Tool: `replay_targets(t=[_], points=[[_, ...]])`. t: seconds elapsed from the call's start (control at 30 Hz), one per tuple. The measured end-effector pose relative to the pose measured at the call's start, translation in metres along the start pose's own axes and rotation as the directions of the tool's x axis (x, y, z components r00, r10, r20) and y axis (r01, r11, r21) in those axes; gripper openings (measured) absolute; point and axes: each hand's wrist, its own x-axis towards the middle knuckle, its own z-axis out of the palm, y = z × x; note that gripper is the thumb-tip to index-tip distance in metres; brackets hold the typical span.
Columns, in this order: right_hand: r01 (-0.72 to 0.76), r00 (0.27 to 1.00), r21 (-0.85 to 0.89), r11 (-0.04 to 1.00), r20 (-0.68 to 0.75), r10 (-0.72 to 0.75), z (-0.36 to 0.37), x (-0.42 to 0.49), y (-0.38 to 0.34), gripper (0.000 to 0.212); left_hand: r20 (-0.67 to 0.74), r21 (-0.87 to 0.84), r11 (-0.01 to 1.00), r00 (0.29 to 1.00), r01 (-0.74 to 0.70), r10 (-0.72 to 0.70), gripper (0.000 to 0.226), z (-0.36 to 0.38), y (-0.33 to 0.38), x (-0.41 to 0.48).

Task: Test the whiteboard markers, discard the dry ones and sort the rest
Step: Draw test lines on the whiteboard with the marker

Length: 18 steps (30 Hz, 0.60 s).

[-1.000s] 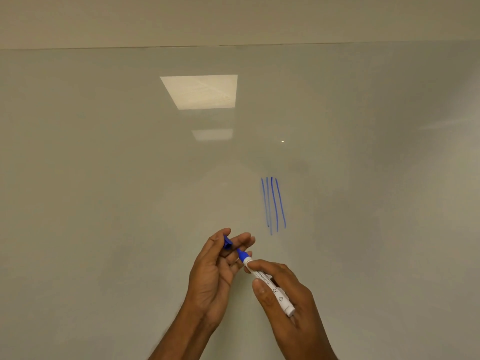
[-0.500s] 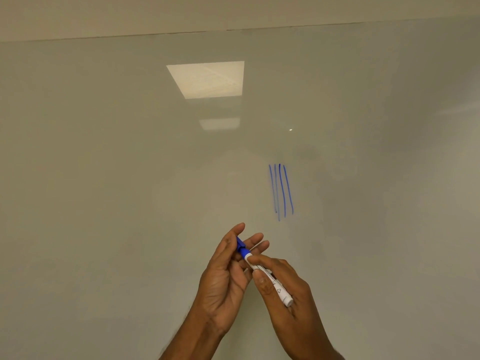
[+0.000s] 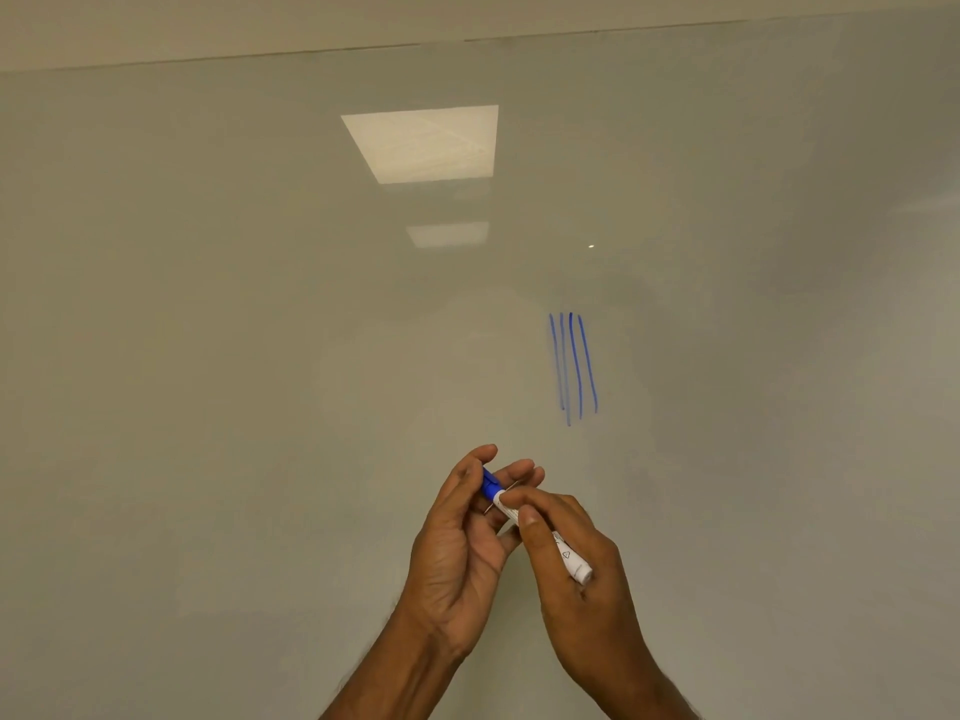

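Whiteboard [image 3: 208, 407] behind, blue strokes [image 3: 571, 366] above. Right hand [image 3: 576, 584] pinches marker [image 3: 568, 556]; its axis runs up-left from that grip into cap [image 3: 490, 485], pinched by left hand [image 3: 457, 543], looks nearly seated.

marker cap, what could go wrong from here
The blue cap, pinched in the left hand, meets the marker that the right hand grips; whether it is fully seated is unclear, so a working marker might dry out. The blue strokes vary, the left two paler, so it could be misjudged when sorting.
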Motion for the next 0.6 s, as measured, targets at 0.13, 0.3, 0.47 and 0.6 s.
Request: replay_targets(t=[0.13,0.3,0.47,0.6], points=[[-0.010,1.000,0.016,1.000,-0.003,0.010,0.012,0.001,0.000,0.021,-0.004,-0.035,0.999,1.000,-0.005,0.005,0.028,-0.007,0.005,0.002],[-0.029,0.999,0.074,0.997,-0.017,0.030,0.017,-0.003,0.000,0.025,-0.001,0.104,0.995,1.000,-0.001,0.001,0.034,-0.020,0.014,0.008],[-0.067,0.995,0.028,0.997,0.070,0.065,0.004,-0.004,0.001,0.024,0.031,0.419,0.894,0.987,-0.158,0.159,0.036,-0.040,0.017,0.007],[-0.057,0.989,-0.273,0.960,0.117,0.092,0.004,-0.004,0.019,0.039,0.101,0.719,0.654,0.966,-0.237,0.238,0.043,-0.063,0.013,0.008]])
